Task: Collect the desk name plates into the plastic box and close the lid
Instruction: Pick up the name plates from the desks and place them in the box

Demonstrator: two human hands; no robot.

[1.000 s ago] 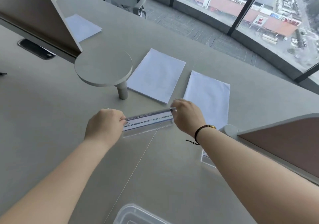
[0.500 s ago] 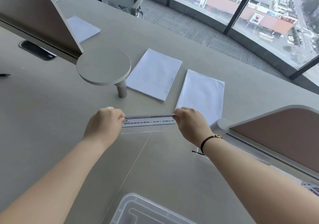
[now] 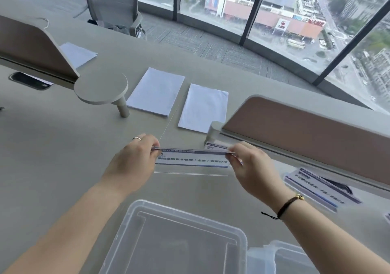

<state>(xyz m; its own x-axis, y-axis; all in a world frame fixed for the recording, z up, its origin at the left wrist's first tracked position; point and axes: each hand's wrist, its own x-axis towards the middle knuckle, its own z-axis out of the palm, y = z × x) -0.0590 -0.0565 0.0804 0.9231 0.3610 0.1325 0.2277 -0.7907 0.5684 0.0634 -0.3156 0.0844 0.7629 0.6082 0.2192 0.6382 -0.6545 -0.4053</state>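
Clear acrylic name plate [image 3: 191, 160] with a blue-edged printed insert, pinched at its ends by the left hand [image 3: 135, 159] and right hand [image 3: 252, 165]. Below it, the clear plastic box [image 3: 175, 238] stands open, nothing visible inside; its lid [image 3: 282, 257] lies just beside.

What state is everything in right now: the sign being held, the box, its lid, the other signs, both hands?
Held name plate: lifted off the desk, pinched at both ends.
Left hand: pinching the plate's left end.
Right hand: pinching the plate's right end.
Plastic box: open, nothing visible inside.
Lid: off, lying right of the box.
Other name plates: on the desk by the divider, not yet collected.
Paper stacks: lying flat.
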